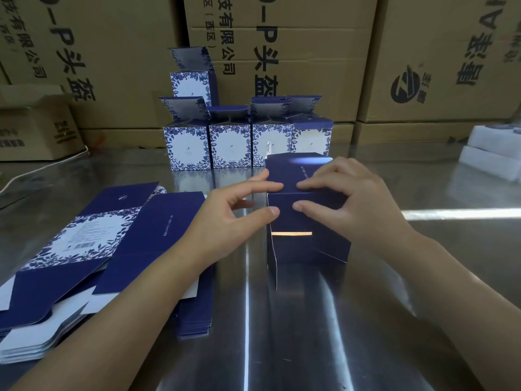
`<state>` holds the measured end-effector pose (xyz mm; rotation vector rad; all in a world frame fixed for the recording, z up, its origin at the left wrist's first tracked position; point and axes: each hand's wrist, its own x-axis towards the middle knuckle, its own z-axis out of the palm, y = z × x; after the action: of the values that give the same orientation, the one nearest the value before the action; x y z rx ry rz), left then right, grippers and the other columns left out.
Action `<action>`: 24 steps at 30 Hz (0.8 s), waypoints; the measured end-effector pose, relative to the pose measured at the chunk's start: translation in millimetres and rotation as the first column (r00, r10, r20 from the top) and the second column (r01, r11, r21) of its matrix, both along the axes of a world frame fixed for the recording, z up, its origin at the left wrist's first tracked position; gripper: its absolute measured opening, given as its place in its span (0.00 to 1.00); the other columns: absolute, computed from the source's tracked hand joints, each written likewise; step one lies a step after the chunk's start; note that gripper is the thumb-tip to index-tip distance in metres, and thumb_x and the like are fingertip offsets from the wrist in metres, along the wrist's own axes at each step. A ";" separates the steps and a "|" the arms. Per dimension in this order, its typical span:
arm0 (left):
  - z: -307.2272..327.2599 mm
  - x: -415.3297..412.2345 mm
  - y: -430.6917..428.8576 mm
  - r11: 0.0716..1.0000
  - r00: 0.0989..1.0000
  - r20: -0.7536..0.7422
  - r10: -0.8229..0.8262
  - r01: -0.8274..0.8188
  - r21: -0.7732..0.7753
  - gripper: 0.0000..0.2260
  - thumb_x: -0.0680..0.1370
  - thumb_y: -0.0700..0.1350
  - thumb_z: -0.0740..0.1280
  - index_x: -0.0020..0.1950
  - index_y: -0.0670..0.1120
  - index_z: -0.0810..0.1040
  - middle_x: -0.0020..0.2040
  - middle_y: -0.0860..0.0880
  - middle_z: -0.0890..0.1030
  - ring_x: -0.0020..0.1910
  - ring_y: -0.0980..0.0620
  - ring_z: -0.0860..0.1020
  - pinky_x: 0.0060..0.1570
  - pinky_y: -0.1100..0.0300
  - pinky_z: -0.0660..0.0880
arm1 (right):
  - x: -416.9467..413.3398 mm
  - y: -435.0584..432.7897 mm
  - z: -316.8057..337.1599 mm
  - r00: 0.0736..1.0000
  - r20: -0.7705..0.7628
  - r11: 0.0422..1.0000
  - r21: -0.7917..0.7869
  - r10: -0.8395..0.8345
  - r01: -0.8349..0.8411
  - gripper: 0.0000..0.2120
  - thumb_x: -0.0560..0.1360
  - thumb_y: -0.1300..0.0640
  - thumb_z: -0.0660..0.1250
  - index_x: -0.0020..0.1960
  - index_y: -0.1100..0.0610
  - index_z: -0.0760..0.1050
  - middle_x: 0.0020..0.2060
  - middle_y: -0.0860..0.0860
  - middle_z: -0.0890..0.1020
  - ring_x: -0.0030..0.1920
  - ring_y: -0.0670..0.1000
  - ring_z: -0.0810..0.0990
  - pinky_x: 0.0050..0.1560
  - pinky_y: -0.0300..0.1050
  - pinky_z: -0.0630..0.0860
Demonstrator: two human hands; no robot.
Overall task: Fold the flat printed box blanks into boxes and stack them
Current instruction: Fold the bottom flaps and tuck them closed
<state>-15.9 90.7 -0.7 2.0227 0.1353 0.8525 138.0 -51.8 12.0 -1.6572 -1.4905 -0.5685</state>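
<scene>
The half-formed box point(293, 168) sits at the centre of the frame on the metal table point(423, 277), directly ahead of both hands. From here I judge that it lies on its side. Its long axis runs away from me, towards the top of the frame, and its near end faces me with that end's flaps not yet closed. A lit slot shows under the end flap, and a side flap juts out at lower right.

My left hand point(236, 213) comes in from the left and my right hand point(349, 201) from the right, and they meet at the near top edge. On each hand the forefinger lies on the top panel and the thumb on the end flap below it. The fingers are fairly straight and press the card rather than wrapping it. Neither hand is clearly nearer.

The next move depends on that near end, so I would tuck the flap away from me, along the axis.

The flat blanks point(84, 249) lie at lower left and the finished boxes point(231, 145) stand at upper centre.
</scene>
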 end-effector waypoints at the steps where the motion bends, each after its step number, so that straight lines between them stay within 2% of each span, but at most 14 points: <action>1: 0.0 0.1 0.1 1.000 1.000 0.004 -0.010 0.010 -0.006 0.14 0.69 0.49 0.70 0.52 0.65 0.80 0.67 0.57 0.74 0.65 0.66 0.70 0.59 0.66 0.71 | -2.7 1.3 -1.1 1.000 0.020 1.000 0.016 -0.019 0.018 0.13 0.68 0.49 0.76 0.50 0.53 0.83 0.43 0.47 0.80 0.47 0.48 0.76 0.52 0.38 0.70; 4: 0.6 -0.7 0.8 0.999 0.999 0.014 -0.031 0.032 -0.015 0.15 0.69 0.48 0.69 0.52 0.64 0.81 0.67 0.56 0.74 0.65 0.67 0.70 0.56 0.68 0.72 | -9.0 3.8 -3.5 0.996 0.066 0.996 0.058 -0.066 0.063 0.13 0.68 0.48 0.73 0.49 0.54 0.84 0.45 0.48 0.83 0.48 0.51 0.80 0.50 0.45 0.74; 8: 1.0 -1.5 -0.7 0.999 0.999 0.014 -0.033 0.033 -0.001 0.15 0.70 0.47 0.69 0.54 0.60 0.80 0.68 0.55 0.73 0.64 0.69 0.69 0.52 0.72 0.70 | -14.0 6.5 -5.4 0.980 0.141 0.983 0.135 -0.142 0.123 0.13 0.68 0.48 0.73 0.49 0.54 0.84 0.46 0.48 0.85 0.47 0.52 0.82 0.49 0.47 0.77; 12: -0.1 -0.8 -3.8 0.999 0.999 0.022 -0.045 0.045 -0.008 0.15 0.70 0.45 0.68 0.54 0.60 0.80 0.68 0.54 0.72 0.65 0.69 0.68 0.51 0.75 0.68 | -20.2 13.7 -10.5 0.951 0.235 0.964 0.222 -0.202 0.150 0.11 0.68 0.50 0.74 0.47 0.54 0.85 0.44 0.48 0.86 0.44 0.53 0.83 0.48 0.45 0.72; 15: 0.2 -0.7 -4.1 0.999 0.999 0.024 -0.048 0.049 -0.007 0.15 0.70 0.45 0.68 0.54 0.60 0.80 0.68 0.54 0.72 0.65 0.68 0.68 0.52 0.74 0.68 | -23.0 16.5 -12.3 0.953 0.229 0.956 0.258 -0.201 0.140 0.09 0.68 0.52 0.74 0.46 0.55 0.85 0.42 0.48 0.86 0.43 0.53 0.83 0.47 0.44 0.71; 18: 1.1 -0.7 -3.8 0.999 0.999 0.023 -0.042 0.042 -0.005 0.15 0.71 0.46 0.68 0.53 0.63 0.80 0.68 0.55 0.73 0.63 0.69 0.70 0.58 0.68 0.71 | -24.0 16.6 -11.3 0.963 0.189 0.950 0.283 -0.190 0.132 0.07 0.67 0.53 0.75 0.44 0.55 0.85 0.41 0.47 0.86 0.42 0.52 0.84 0.45 0.47 0.76; 20: 1.4 -0.4 -4.2 0.999 0.999 0.035 -0.037 0.037 -0.005 0.15 0.71 0.46 0.68 0.51 0.64 0.80 0.67 0.55 0.73 0.62 0.69 0.71 0.60 0.68 0.70 | -25.0 16.6 -10.8 0.967 0.172 0.948 0.292 -0.186 0.130 0.06 0.67 0.54 0.76 0.42 0.54 0.86 0.40 0.48 0.86 0.41 0.52 0.84 0.45 0.50 0.78; 24: 1.2 1.6 -5.7 1.000 0.998 0.055 -0.006 0.006 0.009 0.15 0.70 0.46 0.67 0.49 0.67 0.81 0.66 0.55 0.75 0.65 0.66 0.70 0.59 0.67 0.71 | -26.6 17.8 -10.6 0.962 0.169 0.946 0.283 -0.213 0.160 0.04 0.67 0.53 0.75 0.41 0.53 0.85 0.39 0.46 0.86 0.40 0.51 0.83 0.45 0.45 0.72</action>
<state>-14.3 84.9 0.5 2.0044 0.0948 0.9059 111.4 -34.0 1.4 -1.5725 -1.3304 -1.0201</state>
